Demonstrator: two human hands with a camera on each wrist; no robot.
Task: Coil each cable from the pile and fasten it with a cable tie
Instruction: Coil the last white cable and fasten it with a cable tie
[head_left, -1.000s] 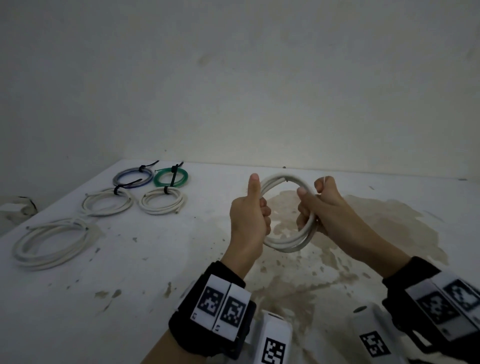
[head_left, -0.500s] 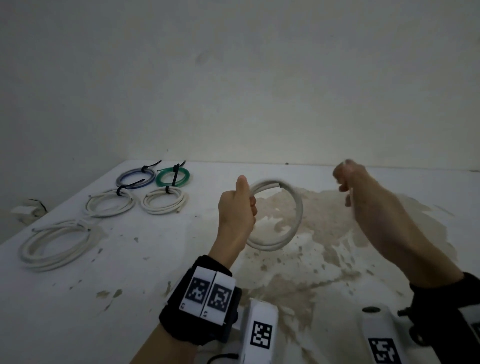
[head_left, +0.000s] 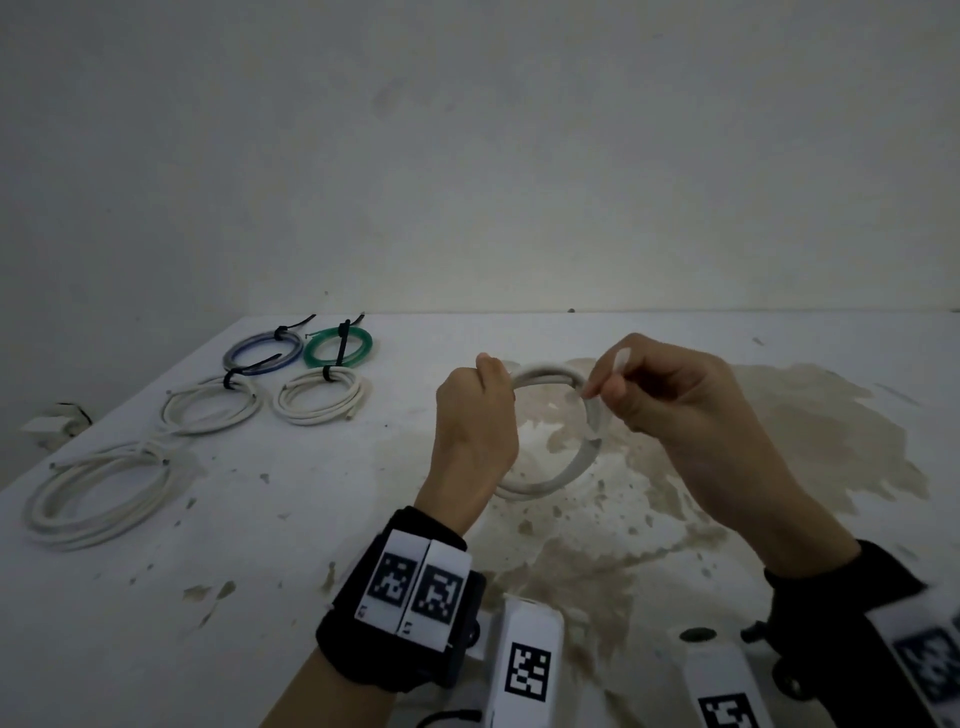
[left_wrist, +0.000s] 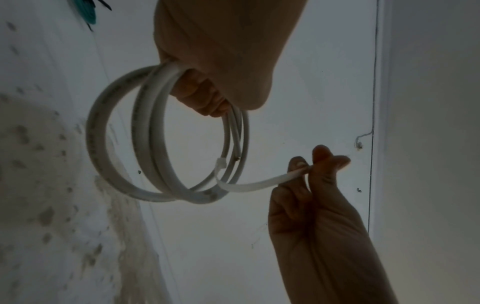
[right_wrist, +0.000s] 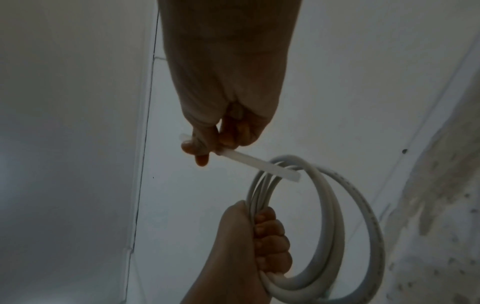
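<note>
My left hand (head_left: 475, 415) grips a white coiled cable (head_left: 566, 467) and holds it upright above the stained table (head_left: 311, 519). In the left wrist view the coil (left_wrist: 111, 144) hangs from my fist, with several loops held together. My right hand (head_left: 623, 387) pinches a white cable tie (head_left: 597, 410) between thumb and fingers at the coil's right side. The tie (left_wrist: 249, 185) bends round the loops, its head (left_wrist: 221, 163) lying on the inner side. In the right wrist view the strip (right_wrist: 259, 164) runs from my fingertips (right_wrist: 200, 150) to the coil (right_wrist: 345, 216).
At the back left lie tied coils: a blue-grey one (head_left: 262, 351), a green one (head_left: 337, 347) and two white ones (head_left: 210, 405) (head_left: 319, 397). A larger white coil (head_left: 98, 493) lies nearer the left edge. White tagged boxes (head_left: 530, 670) stand near my wrists.
My right hand let go of the coil, swung off to the right, then came back holding a white cable tie against the coil. My left hand kept its grip on the coil.
</note>
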